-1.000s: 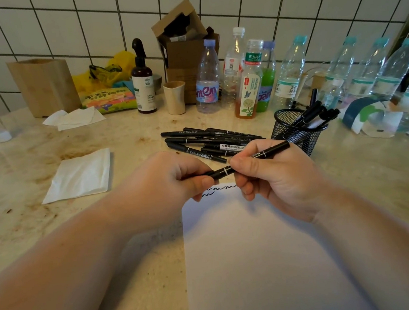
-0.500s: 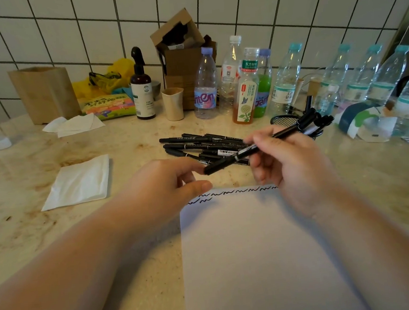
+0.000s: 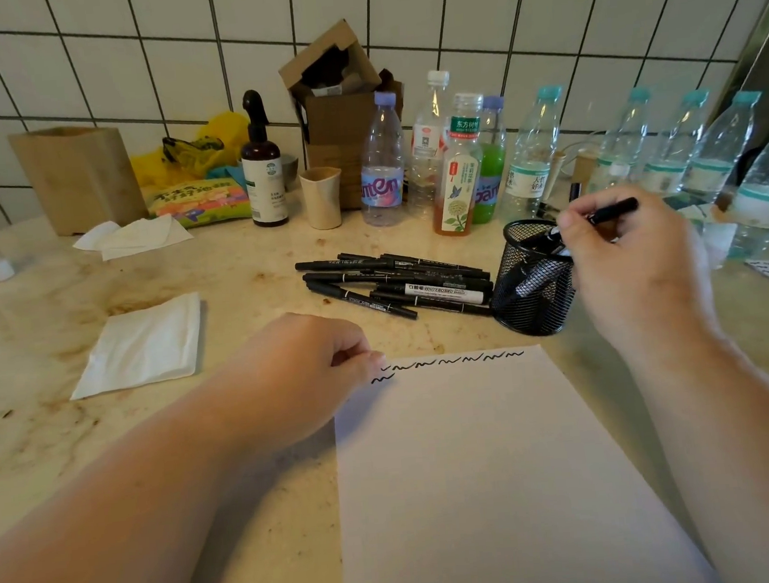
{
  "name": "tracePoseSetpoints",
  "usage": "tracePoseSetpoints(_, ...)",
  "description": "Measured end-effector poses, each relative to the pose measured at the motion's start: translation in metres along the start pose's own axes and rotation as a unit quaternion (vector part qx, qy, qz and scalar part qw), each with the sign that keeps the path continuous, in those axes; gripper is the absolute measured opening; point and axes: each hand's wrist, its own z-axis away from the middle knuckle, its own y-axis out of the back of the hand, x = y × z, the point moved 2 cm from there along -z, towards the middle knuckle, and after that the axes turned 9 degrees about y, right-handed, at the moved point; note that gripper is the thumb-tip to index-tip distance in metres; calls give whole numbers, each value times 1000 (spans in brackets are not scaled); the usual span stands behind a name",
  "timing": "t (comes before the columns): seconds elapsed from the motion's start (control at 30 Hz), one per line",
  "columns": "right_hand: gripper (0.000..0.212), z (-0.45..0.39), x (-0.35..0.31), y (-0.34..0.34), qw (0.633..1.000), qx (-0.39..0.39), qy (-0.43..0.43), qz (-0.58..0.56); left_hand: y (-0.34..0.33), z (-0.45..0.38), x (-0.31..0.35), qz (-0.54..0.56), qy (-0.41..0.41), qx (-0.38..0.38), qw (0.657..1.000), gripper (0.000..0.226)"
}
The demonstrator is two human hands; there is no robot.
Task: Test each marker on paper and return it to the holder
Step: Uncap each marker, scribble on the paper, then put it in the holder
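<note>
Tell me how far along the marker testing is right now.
Done: squiggles run along the top edge of the paper, with a second row just begun, and some markers already stand in the mesh holder. In hand: the right hand holds a black marker at the holder's rim. Left: the pile of markers lying on the counter; the left hand rests on the paper's corner.

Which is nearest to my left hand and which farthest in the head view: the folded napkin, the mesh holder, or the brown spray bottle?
From the left hand, in the head view:
1. Folded napkin, just to its left on the counter.
2. Mesh holder, to its right, beyond the paper's top edge.
3. Brown spray bottle, far back near the tiled wall.
</note>
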Motion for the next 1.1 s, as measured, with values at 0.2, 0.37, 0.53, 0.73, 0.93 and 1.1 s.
tracePoseSetpoints(0.2,21,3,-5,0,997,29,-29,-71,-1,-3,-2,-3,-9,12,1000,38)
tracePoseSetpoints(0.37,14,10,-8,-7,998,34,29,-51,-3,-4,-4,1,-11,11,1000,38)
tracePoseSetpoints(0.53,20,5,-1,-8,997,27,-14,-76,-2,-4,-3,7,-14,22,1000,38)
tracePoseSetpoints(0.73,21,22,-6,-23,993,-92,55,-49,-2,-3,-2,9,-13,20,1000,36)
tracePoseSetpoints(0.93,21,39,2,-57,938,-324,8,123,0,-4,0,6,-15,22,1000,37)
tracePoseSetpoints(1.1,31,37,0,-65,924,-337,29,177,0,-4,1,9,-15,17,1000,30)
